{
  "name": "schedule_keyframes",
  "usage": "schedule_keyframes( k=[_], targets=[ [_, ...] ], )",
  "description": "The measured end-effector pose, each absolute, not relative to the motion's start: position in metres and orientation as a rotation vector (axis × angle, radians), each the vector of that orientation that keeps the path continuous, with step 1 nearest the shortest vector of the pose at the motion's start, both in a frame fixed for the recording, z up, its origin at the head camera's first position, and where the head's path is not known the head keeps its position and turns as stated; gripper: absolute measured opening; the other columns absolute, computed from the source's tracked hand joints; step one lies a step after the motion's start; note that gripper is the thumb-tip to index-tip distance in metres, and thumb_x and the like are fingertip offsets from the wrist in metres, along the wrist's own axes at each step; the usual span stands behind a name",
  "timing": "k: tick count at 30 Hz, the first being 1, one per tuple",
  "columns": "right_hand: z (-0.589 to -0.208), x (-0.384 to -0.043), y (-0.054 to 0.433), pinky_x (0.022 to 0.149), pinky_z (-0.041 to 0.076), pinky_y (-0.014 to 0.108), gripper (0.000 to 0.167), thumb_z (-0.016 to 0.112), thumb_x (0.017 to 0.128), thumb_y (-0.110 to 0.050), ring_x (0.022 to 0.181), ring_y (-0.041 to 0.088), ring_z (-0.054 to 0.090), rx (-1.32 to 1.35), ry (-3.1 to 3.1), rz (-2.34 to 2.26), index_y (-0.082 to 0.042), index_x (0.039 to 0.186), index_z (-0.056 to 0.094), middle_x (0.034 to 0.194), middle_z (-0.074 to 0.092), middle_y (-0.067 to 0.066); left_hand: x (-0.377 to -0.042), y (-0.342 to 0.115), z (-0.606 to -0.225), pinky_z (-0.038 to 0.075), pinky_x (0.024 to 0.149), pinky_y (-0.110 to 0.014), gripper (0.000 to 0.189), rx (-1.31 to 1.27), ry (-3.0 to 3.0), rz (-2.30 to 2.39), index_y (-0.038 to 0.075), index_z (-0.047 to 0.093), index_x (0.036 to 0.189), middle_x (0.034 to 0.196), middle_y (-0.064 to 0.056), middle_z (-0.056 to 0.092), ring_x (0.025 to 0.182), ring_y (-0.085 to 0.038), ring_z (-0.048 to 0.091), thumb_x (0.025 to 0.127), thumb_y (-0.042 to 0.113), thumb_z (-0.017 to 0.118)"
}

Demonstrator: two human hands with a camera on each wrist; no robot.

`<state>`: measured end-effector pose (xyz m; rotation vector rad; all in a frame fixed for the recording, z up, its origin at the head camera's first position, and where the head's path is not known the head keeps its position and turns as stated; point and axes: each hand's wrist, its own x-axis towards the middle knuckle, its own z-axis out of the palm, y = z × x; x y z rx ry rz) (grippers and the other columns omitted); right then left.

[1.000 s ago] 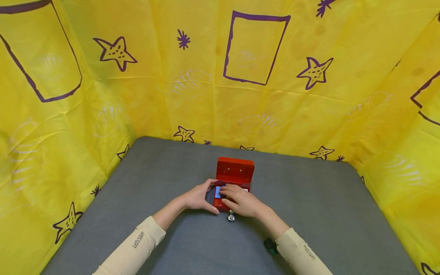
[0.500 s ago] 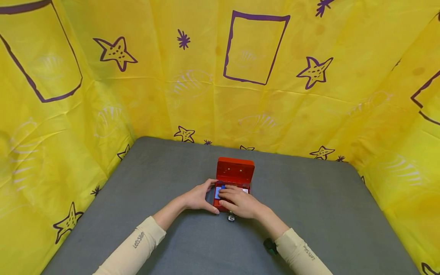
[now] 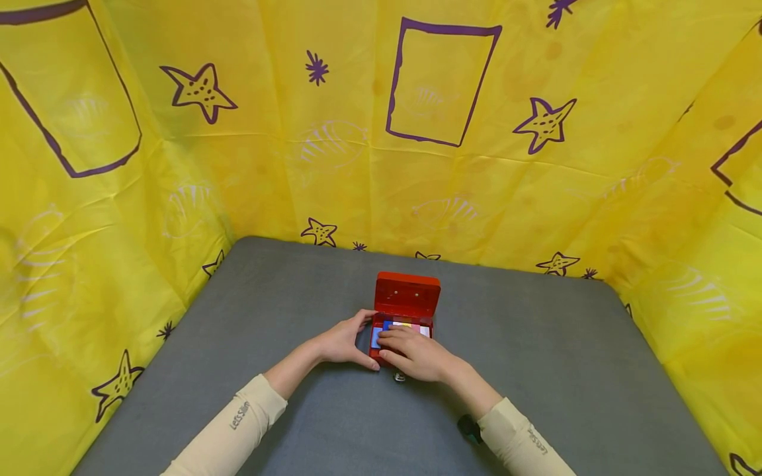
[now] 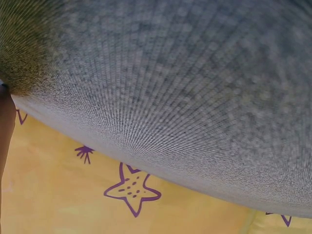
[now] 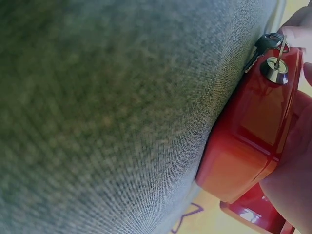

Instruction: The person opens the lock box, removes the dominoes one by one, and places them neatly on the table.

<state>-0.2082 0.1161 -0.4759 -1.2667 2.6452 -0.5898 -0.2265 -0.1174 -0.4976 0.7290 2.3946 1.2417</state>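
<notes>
A small red cash box stands on the grey table with its lid raised at the back. My left hand spans its left side, thumb at the front corner and fingers at the rear one. Over the box lies my right hand, fingers extended down onto flat coloured pieces inside. Light blue, dark blue, white, yellow and pink show around those fingers; the rest is hidden beneath the hand. In the right wrist view, a key sits in the round lock on the front, with dark-headed keys hanging from it.
The grey table surrounds the box. Yellow cloth printed with purple starfish and frames hangs along the back and both sides. A dark band sits by the right sleeve. The left wrist view shows mostly table surface.
My right hand has shifted slightly toward the front of the box, uncovering more of the dark blue, white, yellow and pink pieces. My left hand and the box have stayed put.
</notes>
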Motion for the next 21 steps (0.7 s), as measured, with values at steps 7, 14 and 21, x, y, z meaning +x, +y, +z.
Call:
schedule_keyframes(
  k=[7, 14, 21],
  targets=[
    [-0.4742, -0.2054, 0.1156, 0.111, 0.034, 0.043, 0.045, 0.049, 0.101, -0.039, 0.133, 0.022, 0.045, -1.273, 2.641, -0.586, -0.013, 0.136, 0.059, 0.14, 0.055, 0.004, -0.227, -0.117, -0.4957, 0.033, 0.111, -0.041, 0.102, 0.71, 2.397, 1.211, 0.011, 0.028, 0.147, 0.149, -0.011, 0.038, 0.136, -0.029, 0.041, 0.069, 0.036, 0.089],
    [-0.4741, -0.2036, 0.116, 0.111, 0.033, 0.041, 0.044, 0.048, 0.101, -0.039, 0.133, 0.018, 0.044, -1.253, 2.629, -0.569, -0.015, 0.136, 0.059, 0.14, 0.054, 0.001, -0.2266, -0.1172, -0.4965, 0.033, 0.111, -0.041, 0.103, 0.704, 2.392, 1.22, 0.01, 0.028, 0.147, 0.15, -0.011, 0.038, 0.135, -0.03, 0.041, 0.069, 0.036, 0.089],
    [-0.4753, -0.2036, 0.1147, 0.11, 0.035, 0.04, 0.04, 0.048, 0.102, -0.035, 0.13, 0.018, 0.047, -1.289, 2.64, -0.585, -0.014, 0.133, 0.061, 0.136, 0.057, 0.002, -0.2269, -0.1176, -0.4985, 0.034, 0.111, -0.042, 0.102, 0.699, 2.389, 1.225, 0.011, 0.028, 0.147, 0.15, -0.011, 0.038, 0.135, -0.03, 0.041, 0.069, 0.037, 0.089]
  ],
)
